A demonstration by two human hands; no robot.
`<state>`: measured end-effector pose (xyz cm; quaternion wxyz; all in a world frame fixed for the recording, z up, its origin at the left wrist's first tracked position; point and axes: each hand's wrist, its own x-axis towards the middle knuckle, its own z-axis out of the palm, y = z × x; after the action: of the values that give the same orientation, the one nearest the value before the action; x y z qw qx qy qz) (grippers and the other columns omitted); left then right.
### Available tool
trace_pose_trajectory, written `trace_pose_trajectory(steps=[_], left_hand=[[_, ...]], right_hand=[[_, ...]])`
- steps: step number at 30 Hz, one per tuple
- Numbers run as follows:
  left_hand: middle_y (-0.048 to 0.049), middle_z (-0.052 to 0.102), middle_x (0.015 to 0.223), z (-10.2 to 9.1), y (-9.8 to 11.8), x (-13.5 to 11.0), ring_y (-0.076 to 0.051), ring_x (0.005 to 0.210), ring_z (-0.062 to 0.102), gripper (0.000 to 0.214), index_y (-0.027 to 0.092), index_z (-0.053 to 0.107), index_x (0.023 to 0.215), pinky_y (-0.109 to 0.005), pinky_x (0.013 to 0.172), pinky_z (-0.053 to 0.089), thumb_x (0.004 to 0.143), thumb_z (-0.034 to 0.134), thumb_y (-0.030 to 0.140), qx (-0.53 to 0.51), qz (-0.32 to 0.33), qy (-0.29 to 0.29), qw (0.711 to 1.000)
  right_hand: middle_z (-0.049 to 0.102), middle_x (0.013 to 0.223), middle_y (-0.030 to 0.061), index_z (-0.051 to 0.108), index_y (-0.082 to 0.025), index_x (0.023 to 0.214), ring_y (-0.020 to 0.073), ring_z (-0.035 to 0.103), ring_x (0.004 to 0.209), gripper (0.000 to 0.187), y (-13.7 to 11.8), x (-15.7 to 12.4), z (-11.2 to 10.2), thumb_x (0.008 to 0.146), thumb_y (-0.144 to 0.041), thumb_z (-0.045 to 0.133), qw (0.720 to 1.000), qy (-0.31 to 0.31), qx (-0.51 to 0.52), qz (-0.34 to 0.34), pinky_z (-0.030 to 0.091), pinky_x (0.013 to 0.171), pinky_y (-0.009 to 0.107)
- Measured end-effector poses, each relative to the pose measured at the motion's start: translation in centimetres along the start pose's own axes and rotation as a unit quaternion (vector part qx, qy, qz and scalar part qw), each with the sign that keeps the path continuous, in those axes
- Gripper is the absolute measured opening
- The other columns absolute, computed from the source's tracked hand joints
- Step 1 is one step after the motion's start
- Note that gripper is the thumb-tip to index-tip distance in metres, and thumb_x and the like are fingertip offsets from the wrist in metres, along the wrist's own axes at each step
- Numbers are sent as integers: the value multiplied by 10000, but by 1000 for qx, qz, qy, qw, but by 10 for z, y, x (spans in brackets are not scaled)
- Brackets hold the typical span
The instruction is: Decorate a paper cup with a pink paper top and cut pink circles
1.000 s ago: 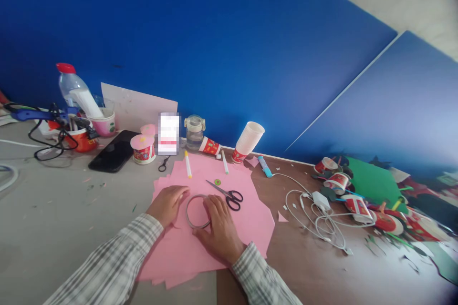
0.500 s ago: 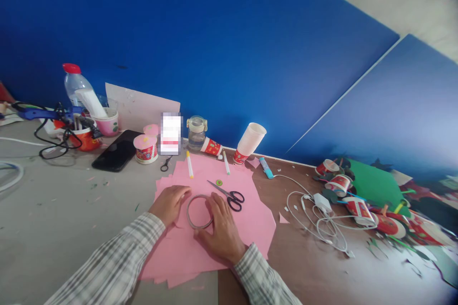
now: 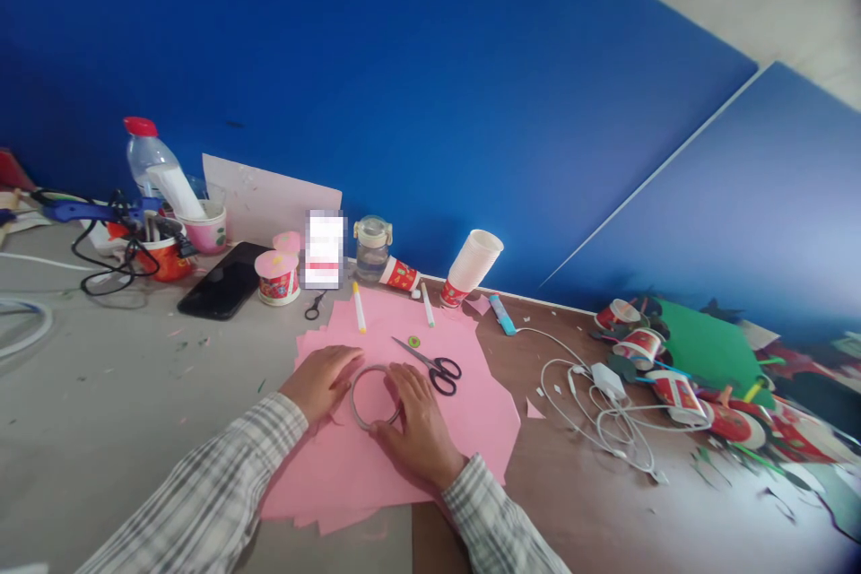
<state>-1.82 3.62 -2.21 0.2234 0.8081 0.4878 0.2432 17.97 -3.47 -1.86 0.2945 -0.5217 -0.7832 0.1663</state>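
On a stack of pink paper sheets (image 3: 464, 448) lies a thin grey ring (image 3: 357, 413). My right hand (image 3: 421, 430) has its thumb at the ring's lower edge and its fingers on the upper right edge, steadying it. Just left of the ring, my left hand (image 3: 323, 384) rests on the paper with its fingers stretched out and nothing in them. Black-handled scissors (image 3: 437, 368) lie partly open to the right of the ring. A small round green piece (image 3: 413, 342) sits by the blades. Two markers, a yellow-ended one (image 3: 360, 309) and a green-ended one (image 3: 428, 305), lie at the paper's far edge.
Behind the paper stand stacked paper cups (image 3: 473, 265), a lidded jar (image 3: 372, 247) and a decorated cup (image 3: 278, 282). A black phone (image 3: 225, 282) lies to the left. White cables (image 3: 625, 430) and several cup crafts (image 3: 679, 395) spread over the right side. A blue partition (image 3: 404, 90) rises behind.
The view has shifted slightly. My right thumb has moved a little to the right along the ring's lower edge; the ring and my left hand have stayed almost in place.
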Motion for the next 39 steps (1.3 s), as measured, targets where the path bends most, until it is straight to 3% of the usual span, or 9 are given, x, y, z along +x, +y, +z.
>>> trace_pose_trajectory(steps=[28, 39], left_hand=[[-20, 677, 1097, 3, -4, -2, -216, 1024, 565, 470, 289, 563, 1040, -382, 912, 443, 610, 635, 113, 2, 26, -3, 1000], [-20, 652, 1143, 0, -3, -4, -224, 1075, 530, 546, 278, 570, 1045, -378, 950, 423, 548, 627, 60, -6, 23, -23, 999]], right_hand=[[523, 1264, 99, 476, -252, 1193, 335, 431, 1177, 631, 3, -1, 3, 616, -336, 718, 1000, 27, 15, -5, 364, 981, 519], [527, 1264, 101, 474, -251, 1197, 336, 442, 1167, 637, 2, 0, 2, 617, -345, 719, 1000, 27, 9, -10, 373, 972, 517]])
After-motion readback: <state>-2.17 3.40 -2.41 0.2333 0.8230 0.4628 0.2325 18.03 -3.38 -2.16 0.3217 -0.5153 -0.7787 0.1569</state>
